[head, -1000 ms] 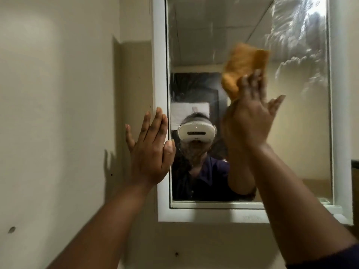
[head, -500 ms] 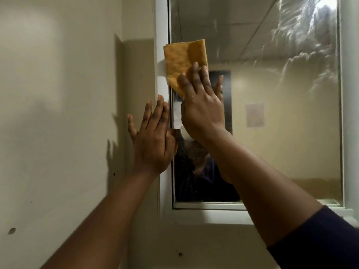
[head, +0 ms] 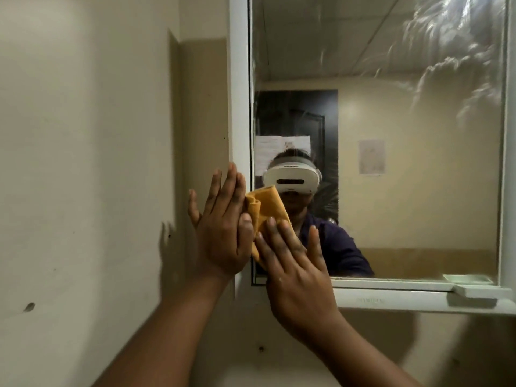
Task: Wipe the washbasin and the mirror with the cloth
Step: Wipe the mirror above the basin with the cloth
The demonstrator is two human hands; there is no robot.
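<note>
**Mirror partly wiped, washbasin out of sight**

Your orange cloth [head: 264, 210] sits low on the left side of the mirror [head: 391, 135], pressed flat to the glass just above the bottom-left corner of the white frame [head: 238, 79]. Your right hand [head: 296, 272] pins it there with an open palm, fingers spread and lying over the cloth's lower half rather than pinching it; the grip is a flat press, nothing more. Your left hand [head: 223, 233] is open too, fingers together, braced against the frame's left edge and touching the cloth's bunched side.

Judging by the glass, the job is mid-way at best. The upper right still carries pale swirling smears [head: 446, 60], which may be wet streaks or residue; the glare makes it hard to say. The centre and right look fairly clear. The small ledge [head: 480, 290] at the lower right looks untouched. The washbasin is not in view, so you cannot count it as done.
</note>
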